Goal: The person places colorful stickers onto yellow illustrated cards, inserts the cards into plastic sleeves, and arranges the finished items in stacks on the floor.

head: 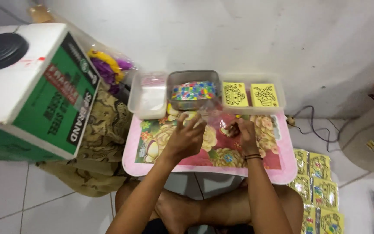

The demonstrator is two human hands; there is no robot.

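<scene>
My left hand [187, 138] is raised over a small pink table with a floral picture top [152, 162], fingers pinching the edge of a clear plastic bag [213, 115]. My right hand [241, 132] is closed around something small and pale at the bag's other side; what it is I cannot tell. Just behind the hands stands a clear tub of multicoloured beads [193, 91].
A white lidded tub [148, 97] sits left of the beads, a tray with two yellow cards [249, 94] right of them. A green and white carton [35, 95] stands at the left. Yellow packets [319, 186] lie on the tiled floor at the right, near a cable [312, 125].
</scene>
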